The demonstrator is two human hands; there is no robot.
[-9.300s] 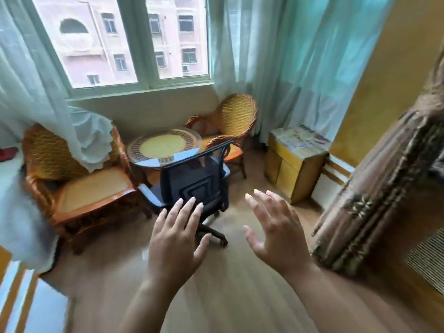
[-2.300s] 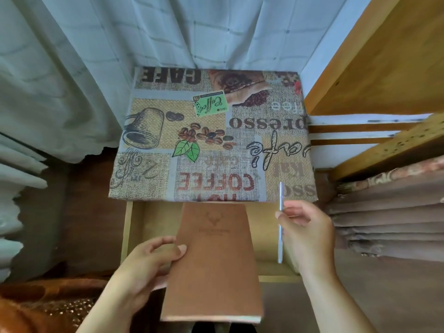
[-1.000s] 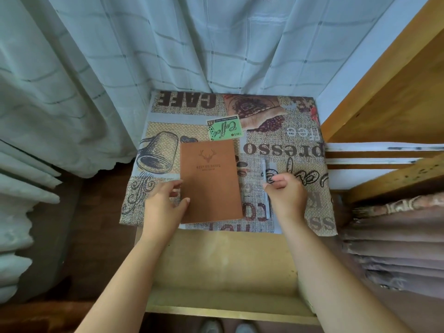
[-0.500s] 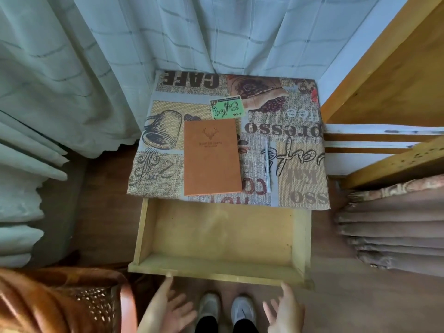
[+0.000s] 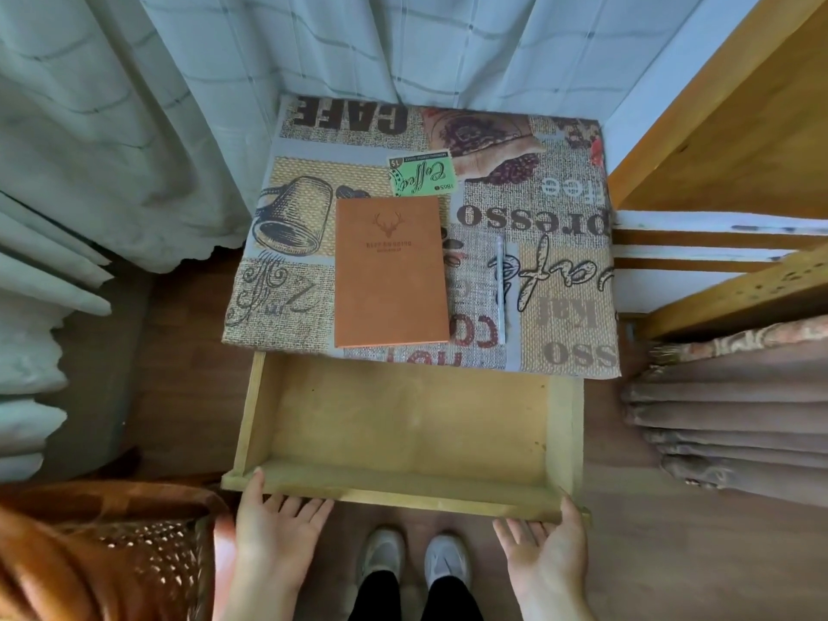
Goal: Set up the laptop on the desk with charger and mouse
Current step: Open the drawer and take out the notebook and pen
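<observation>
A small cabinet with a coffee-print cloth (image 5: 560, 280) stands against the curtain. On the cloth lie a brown notebook (image 5: 390, 271) with a deer emblem and, to its right, a silver pen (image 5: 500, 289). The cabinet's wooden drawer (image 5: 403, 486) is pulled out and holds nothing. My left hand (image 5: 278, 526) is open, palm up, with its fingertips under the drawer's front at the left. My right hand (image 5: 544, 540) is open likewise at the drawer's front right corner. No laptop, charger or mouse is in view.
Pale curtains (image 5: 134, 127) hang at the left and behind. A wicker chair (image 5: 98, 553) sits at the lower left. A wooden bed frame (image 5: 739, 127) and folded brown bedding (image 5: 739, 419) fill the right. My shoes (image 5: 412, 562) stand on the wood floor below the drawer.
Both hands left the notebook and pen on the cloth, dropped low, and have now come up to the front of the open drawer.
</observation>
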